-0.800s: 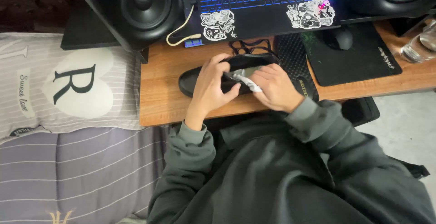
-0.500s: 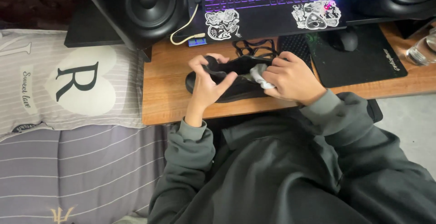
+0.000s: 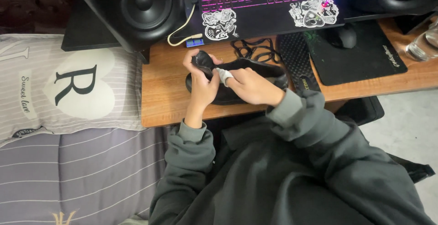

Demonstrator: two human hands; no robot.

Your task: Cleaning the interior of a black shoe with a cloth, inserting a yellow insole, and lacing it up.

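— What are your hands doing at the wooden table?

— Your left hand grips the toe of a black shoe lying on the table at centre. Your right hand is closed on a small white cloth, pressed against the shoe.

— And around it?

— Black laces at 12 o'clock of the shoe, an insole at 2 o'clock, and a speaker at 11 o'clock.

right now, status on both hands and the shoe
Left hand grips the black shoe at its toe end. Right hand presses a small white cloth to it. Shoe over the wooden desk; loose laces and insole behind.
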